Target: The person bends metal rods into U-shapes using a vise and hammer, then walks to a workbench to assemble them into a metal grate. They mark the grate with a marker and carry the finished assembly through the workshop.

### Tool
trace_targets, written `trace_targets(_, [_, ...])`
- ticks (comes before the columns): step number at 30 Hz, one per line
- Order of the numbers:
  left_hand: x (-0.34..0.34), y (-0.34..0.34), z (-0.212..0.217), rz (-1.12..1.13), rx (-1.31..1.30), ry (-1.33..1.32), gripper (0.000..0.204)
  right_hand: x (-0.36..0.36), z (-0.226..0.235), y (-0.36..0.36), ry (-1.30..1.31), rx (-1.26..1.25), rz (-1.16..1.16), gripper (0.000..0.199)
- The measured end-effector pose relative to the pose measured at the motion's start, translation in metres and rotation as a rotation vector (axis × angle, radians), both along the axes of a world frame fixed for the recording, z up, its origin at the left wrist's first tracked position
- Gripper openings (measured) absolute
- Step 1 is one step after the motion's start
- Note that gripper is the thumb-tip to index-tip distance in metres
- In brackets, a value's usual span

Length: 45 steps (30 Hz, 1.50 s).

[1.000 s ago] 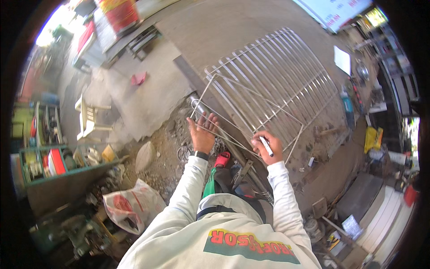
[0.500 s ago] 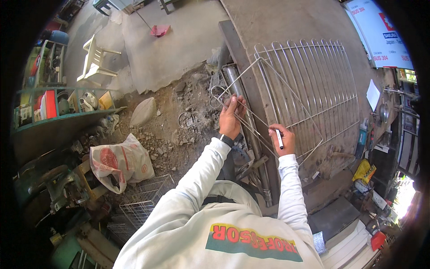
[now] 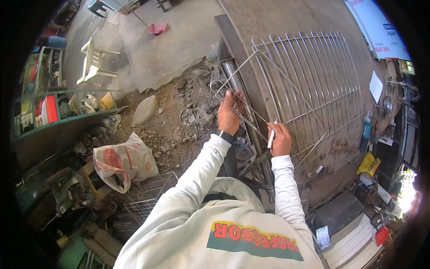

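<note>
My left hand [image 3: 230, 114], with a dark wristband below it, grips a bent metal rod frame [image 3: 238, 71] near its looped end. Its thin rods run from there to the right, and the far part lies over a metal grille [image 3: 322, 106] with rounded bar tops. In my right hand [image 3: 281, 140] is a white marker pen [image 3: 270, 141], pinched beside the near rods. The pen's upper end is close to a rod; whether it touches I cannot tell. Fingers partly hide the pen and the held rods.
The grille rests on a brown worktable [image 3: 331, 158]. Thick metal pipes [image 3: 234, 74] lie along its left edge. Rubble [image 3: 172, 130], a white sack [image 3: 125, 161] and a wire basket [image 3: 150, 197] are on the left. Farther off stands a cream plastic chair [image 3: 95, 62].
The marker pen has turned in my right hand, its lower end swinging from right to left. My left hand keeps hold of the rod frame and opens its fingers slightly. The view has shifted a little.
</note>
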<state>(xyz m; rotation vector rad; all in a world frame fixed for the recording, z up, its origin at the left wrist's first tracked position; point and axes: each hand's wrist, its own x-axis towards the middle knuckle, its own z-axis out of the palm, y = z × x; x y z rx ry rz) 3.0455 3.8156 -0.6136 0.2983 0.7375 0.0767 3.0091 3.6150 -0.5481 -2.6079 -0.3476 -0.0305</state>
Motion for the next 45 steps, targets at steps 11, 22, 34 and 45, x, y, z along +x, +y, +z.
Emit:
trace_targets(11, [-0.007,-0.002,0.002,-0.029,0.108,-0.101,0.064,-0.007,-0.005,0.002,-0.022,-0.069,-0.024,0.027])
trace_targets(22, [-0.003,-0.002,0.009,-0.086,0.192,-0.078,0.052,-0.008,-0.003,0.003,-0.052,-0.071,-0.042,0.034])
trace_targets(34, [0.008,0.013,-0.044,-0.2,0.235,-0.049,0.025,-0.016,-0.021,0.0,-0.171,-0.042,-0.184,0.019])
trace_targets(45, [0.011,0.039,-0.059,-0.31,0.407,-0.103,0.033,-0.034,-0.046,0.002,-0.225,0.067,-0.229,0.028])
